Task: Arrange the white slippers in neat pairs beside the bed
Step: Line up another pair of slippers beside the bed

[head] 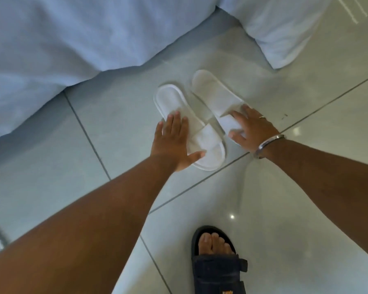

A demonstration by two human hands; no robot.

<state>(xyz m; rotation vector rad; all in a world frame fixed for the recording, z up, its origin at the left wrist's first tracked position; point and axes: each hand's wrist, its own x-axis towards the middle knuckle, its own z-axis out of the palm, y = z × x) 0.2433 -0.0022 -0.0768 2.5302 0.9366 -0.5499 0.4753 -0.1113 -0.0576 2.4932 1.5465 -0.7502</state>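
Note:
Two white open-toe slippers lie side by side on the tiled floor, heels toward the bed. On the left slipper [174,100] my left hand [174,143] rests flat, fingers spread, against its left edge and strap. My right hand [251,128] curls over the strap of the right slipper [212,88] and grips it; a ring and a metal bangle show on that hand. The two slippers are nearly parallel with a narrow gap between them.
White bed linen [62,43] hangs down at the upper left, and a white pillow or duvet corner [285,32] reaches the floor at upper right. My foot in a dark sandal [217,262] stands at the bottom centre. Glossy grey floor tiles [306,219] surround the slippers.

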